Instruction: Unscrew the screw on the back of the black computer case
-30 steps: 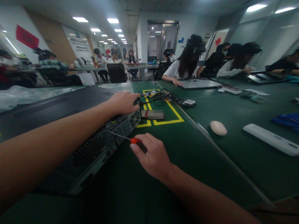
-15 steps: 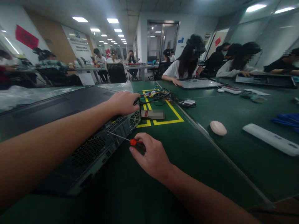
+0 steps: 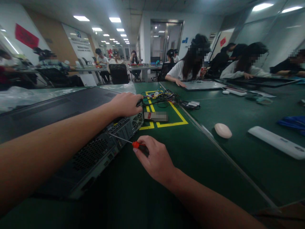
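A black desktop computer case (image 3: 57, 105) lies on its side at the left, its rear panel with vents and a round fan grille turned toward me. My left hand (image 3: 126, 104) is closed over the case's far rear corner, its fingertips curled past the edge. Between thumb and fingers, my right hand (image 3: 156, 156) holds a screwdriver (image 3: 135, 144) with an orange-red and dark handle. The thin shaft points left, and its tip meets the rear panel near the expansion slots. My right palm hides part of the handle.
Behind the case lie tangled cables (image 3: 170, 97) and a small box-like part (image 3: 156, 116) beside yellow tape. A pale rounded object (image 3: 223, 130) and a long white device (image 3: 277, 142) rest on the green table (image 3: 214, 178). Clear plastic wrap (image 3: 21, 97) lies behind the case; co-workers sit opposite.
My right fingers have shifted slightly on the screwdriver handle, which looks turned a little. The tip stays at the same spot. My left hand has not moved.
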`<state>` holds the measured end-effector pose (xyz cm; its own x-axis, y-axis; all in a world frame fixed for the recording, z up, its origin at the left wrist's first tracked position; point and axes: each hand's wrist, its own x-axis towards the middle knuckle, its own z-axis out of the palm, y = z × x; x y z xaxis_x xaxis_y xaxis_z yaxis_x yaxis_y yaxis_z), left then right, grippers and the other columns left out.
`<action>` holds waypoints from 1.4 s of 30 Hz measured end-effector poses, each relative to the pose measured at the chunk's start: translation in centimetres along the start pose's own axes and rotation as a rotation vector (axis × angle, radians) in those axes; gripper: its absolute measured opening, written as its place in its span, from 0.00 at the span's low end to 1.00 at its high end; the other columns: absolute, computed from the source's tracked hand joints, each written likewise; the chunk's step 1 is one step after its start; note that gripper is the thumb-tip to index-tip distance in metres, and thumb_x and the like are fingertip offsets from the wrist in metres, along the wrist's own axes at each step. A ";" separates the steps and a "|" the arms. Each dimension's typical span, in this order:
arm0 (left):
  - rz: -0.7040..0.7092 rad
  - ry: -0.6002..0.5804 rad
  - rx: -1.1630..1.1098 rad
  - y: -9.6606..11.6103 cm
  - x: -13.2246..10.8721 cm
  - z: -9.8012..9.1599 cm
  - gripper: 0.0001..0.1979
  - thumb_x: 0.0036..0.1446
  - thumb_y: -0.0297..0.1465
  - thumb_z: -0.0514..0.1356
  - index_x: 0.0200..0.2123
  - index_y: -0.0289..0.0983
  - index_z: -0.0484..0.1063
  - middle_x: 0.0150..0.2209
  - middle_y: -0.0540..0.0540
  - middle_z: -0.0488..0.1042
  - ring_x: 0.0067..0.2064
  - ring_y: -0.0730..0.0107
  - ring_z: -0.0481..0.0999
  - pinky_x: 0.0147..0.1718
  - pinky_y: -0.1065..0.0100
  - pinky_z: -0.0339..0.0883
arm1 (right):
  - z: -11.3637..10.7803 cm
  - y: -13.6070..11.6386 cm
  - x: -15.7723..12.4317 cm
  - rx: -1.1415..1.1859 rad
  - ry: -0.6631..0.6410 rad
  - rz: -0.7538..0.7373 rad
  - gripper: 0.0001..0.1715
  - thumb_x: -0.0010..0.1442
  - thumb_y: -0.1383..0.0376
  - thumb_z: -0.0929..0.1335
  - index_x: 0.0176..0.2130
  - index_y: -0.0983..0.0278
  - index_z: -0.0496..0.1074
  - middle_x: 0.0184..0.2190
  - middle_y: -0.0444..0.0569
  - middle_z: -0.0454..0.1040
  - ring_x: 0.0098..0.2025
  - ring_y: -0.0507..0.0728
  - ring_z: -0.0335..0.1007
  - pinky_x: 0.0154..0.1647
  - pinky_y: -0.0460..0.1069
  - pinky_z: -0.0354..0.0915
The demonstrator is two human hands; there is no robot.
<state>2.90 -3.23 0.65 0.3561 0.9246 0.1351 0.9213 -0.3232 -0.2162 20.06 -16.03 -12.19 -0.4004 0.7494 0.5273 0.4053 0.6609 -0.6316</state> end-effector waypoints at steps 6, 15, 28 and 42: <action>0.004 0.004 -0.005 -0.2 0.1 0.3 0.35 0.65 0.43 0.56 0.73 0.40 0.70 0.57 0.31 0.83 0.55 0.38 0.82 0.51 0.47 0.74 | -0.3 -0.2 0.1 -0.011 -0.004 -0.006 0.06 0.73 0.66 0.70 0.50 0.61 0.73 0.45 0.52 0.81 0.45 0.59 0.81 0.48 0.54 0.78; 0.000 0.004 0.012 0.0 -0.1 0.1 0.33 0.67 0.42 0.55 0.72 0.40 0.70 0.55 0.32 0.83 0.54 0.40 0.83 0.49 0.49 0.74 | -0.2 -0.2 0.0 -0.095 0.047 -0.015 0.08 0.74 0.60 0.70 0.50 0.60 0.77 0.42 0.50 0.81 0.41 0.58 0.78 0.44 0.53 0.73; 0.016 0.022 0.018 -0.1 0.0 0.2 0.33 0.67 0.41 0.54 0.72 0.38 0.70 0.56 0.30 0.83 0.54 0.37 0.84 0.48 0.47 0.75 | -0.2 -0.5 0.0 -0.043 0.022 0.003 0.15 0.74 0.57 0.70 0.54 0.63 0.76 0.46 0.54 0.82 0.45 0.60 0.80 0.46 0.55 0.74; -0.003 0.002 0.006 0.0 -0.1 0.1 0.33 0.67 0.41 0.56 0.73 0.39 0.70 0.58 0.31 0.83 0.55 0.38 0.83 0.51 0.48 0.75 | 0.2 0.0 0.1 -0.059 0.031 -0.015 0.06 0.71 0.67 0.70 0.49 0.61 0.73 0.44 0.52 0.82 0.43 0.60 0.80 0.45 0.54 0.74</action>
<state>2.84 -3.26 0.59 0.3537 0.9252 0.1373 0.9213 -0.3193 -0.2219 19.87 -15.96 -12.24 -0.3817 0.7395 0.5545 0.4475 0.6727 -0.5893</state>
